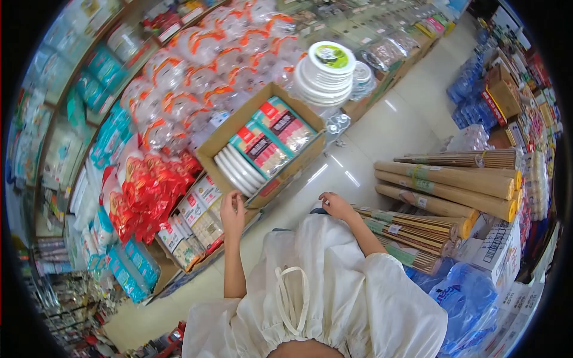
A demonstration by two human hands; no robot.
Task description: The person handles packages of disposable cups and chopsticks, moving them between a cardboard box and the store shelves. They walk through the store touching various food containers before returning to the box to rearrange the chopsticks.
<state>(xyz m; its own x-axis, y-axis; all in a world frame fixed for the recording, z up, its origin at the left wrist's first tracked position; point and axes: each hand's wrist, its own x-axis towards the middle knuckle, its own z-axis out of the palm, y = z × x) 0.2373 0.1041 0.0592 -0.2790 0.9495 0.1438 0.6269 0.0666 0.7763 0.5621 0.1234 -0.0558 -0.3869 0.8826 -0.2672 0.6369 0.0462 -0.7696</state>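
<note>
My left hand is raised beside the near corner of an open cardboard box, its fingers loosely bent and holding nothing. Inside the box stand teal-and-red packets and a row of white, round-edged items, close to my left fingertips. Just below that hand lies a lower carton of packaged goods with white-and-red labels. My right hand hovers in front of my body over the floor, its fingers loosely curled and nothing in them.
White lidded containers are stacked past the box. Red bags and clear packs with orange bands crowd the left. Rolled mats and bundled sticks jut out at the right. A tiled aisle runs between.
</note>
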